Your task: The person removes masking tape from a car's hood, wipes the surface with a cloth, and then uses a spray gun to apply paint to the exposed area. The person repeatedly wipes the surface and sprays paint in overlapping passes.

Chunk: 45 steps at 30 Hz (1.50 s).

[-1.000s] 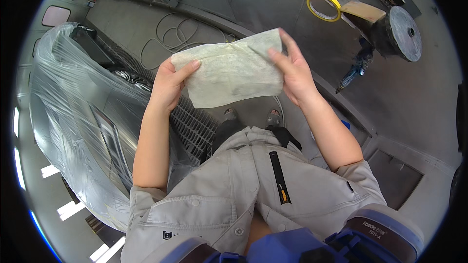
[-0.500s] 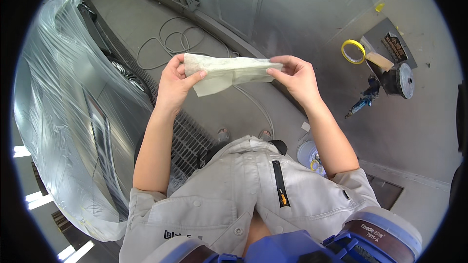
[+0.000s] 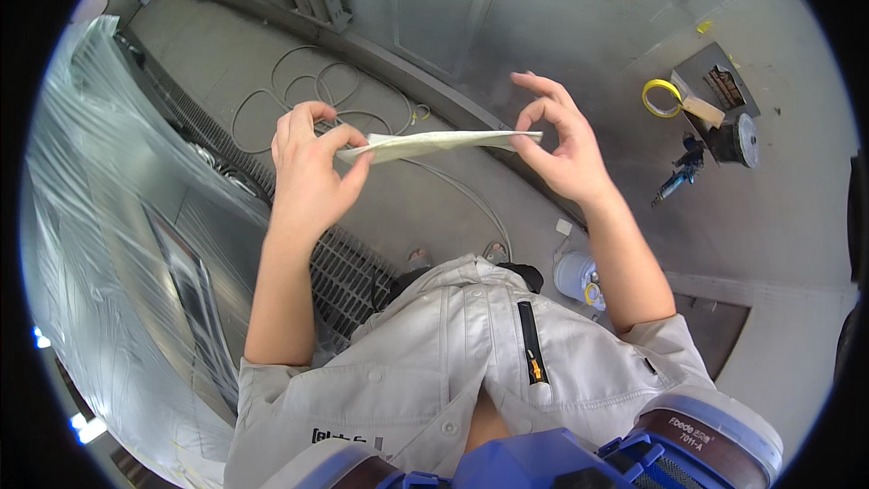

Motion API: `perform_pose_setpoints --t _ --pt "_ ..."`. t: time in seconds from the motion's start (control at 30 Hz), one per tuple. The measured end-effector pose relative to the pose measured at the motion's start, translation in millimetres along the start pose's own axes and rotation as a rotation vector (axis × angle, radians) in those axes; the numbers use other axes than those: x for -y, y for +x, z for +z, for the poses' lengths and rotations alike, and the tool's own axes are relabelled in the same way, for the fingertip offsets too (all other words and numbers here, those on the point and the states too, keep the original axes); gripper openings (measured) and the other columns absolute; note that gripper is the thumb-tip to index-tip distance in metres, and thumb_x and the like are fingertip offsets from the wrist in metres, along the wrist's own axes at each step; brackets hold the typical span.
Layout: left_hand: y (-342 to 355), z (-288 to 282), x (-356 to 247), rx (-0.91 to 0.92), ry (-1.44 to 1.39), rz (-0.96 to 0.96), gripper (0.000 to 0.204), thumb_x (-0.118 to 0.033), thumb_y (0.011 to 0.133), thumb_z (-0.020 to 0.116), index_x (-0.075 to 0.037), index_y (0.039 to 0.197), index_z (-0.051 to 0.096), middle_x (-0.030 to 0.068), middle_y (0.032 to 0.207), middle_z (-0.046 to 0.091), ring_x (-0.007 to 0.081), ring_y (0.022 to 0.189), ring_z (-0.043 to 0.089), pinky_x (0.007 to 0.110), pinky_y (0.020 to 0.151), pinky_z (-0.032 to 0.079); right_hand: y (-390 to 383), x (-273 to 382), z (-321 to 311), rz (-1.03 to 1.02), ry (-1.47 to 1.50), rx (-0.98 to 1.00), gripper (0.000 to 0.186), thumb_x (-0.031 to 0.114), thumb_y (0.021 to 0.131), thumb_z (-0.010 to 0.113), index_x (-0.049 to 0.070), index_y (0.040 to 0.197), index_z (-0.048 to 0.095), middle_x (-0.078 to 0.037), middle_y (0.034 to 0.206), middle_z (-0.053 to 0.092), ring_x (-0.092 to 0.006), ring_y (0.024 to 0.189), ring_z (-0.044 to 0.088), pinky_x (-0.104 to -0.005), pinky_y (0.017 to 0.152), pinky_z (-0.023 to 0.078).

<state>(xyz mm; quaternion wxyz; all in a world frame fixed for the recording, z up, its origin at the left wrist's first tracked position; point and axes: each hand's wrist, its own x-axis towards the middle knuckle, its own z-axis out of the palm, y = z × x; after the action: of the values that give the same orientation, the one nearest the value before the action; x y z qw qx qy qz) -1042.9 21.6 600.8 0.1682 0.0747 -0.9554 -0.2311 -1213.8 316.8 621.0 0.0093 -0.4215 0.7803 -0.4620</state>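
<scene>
I hold a thin pale greenish-white cloth, folded into a narrow strip, stretched level across the middle of my view. My left hand is closed on its left end between thumb and forefinger. My right hand pinches the right end, with some of its other fingers lifted and curled above it. Below are my grey work shirt, my sandalled feet and, at the bottom rim, a blue respirator.
Plastic-wrapped car at left beside floor grating. Coiled hose on the floor. At the right wall hang a yellow tape roll, a spray gun and a dark canister. A white bucket stands by my right leg.
The cloth has gone from an open sheet to a narrow folded strip. My fingertips have moved to its ends, and some fingers of my right hand have lifted.
</scene>
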Motion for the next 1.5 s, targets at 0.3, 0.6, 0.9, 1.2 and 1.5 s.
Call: perform_pose_setpoints --t 0.3,0.6,0.9,1.2,1.5 --pt "63 55 -44 0.842 -1.274 -0.118 0.031 -0.025 0.109 0.068 0.002 0.125 0.071 0.0088 0.115 0.078 0.0129 0.103 0.074 0.031 0.092 0.059 59 22 -55 0.336 0.374 0.375 0.024 0.022 0.103 0.067 0.004 0.119 0.065 -0.01 0.121 0.075 -0.0139 0.108 0.069 -0.0288 0.097 0.054" --pt "8 134 -27 0.703 -1.865 -0.69 0.035 -0.016 0.111 0.058 0.003 0.141 0.059 0.0164 0.136 0.07 0.0273 0.125 0.07 0.042 0.108 0.057 -113 -57 66 0.934 1.384 -0.037 0.11 0.088 0.096 0.043 -0.001 0.159 0.048 -0.019 0.164 0.05 -0.032 0.151 0.048 -0.0471 0.125 0.036" --pt "-12 127 -54 0.712 -1.182 -0.357 0.029 -0.017 0.109 0.063 -0.002 0.134 0.067 0.01 0.123 0.074 0.0174 0.11 0.074 0.035 0.094 0.061 -144 -70 36 0.709 1.06 -0.197 0.029 0.014 0.106 0.066 -0.002 0.131 0.07 -0.009 0.121 0.077 -0.0171 0.108 0.075 -0.0352 0.1 0.059" --pt "-15 124 -127 0.653 -1.421 -0.059 0.03 -0.017 0.106 0.054 0.002 0.115 0.075 0.0077 0.106 0.075 0.0144 0.1 0.073 0.031 0.09 0.06 -187 -85 -75 0.266 0.618 0.0 0.035 0.003 0.094 0.053 -0.002 0.116 0.079 -0.011 0.126 0.074 -0.0174 0.111 0.067 -0.0322 0.096 0.053" --pt "-89 135 -208 -0.137 -0.918 -0.336 0.04 0.006 0.09 0.08 -0.002 0.126 0.064 0.0051 0.113 0.07 0.0162 0.107 0.07 0.031 0.096 0.057 -280 -88 -154 -0.015 -0.045 -0.847 0.039 0.006 0.089 0.077 0.001 0.126 0.07 -0.011 0.105 0.066 -0.0199 0.096 0.066 -0.031 0.082 0.053"
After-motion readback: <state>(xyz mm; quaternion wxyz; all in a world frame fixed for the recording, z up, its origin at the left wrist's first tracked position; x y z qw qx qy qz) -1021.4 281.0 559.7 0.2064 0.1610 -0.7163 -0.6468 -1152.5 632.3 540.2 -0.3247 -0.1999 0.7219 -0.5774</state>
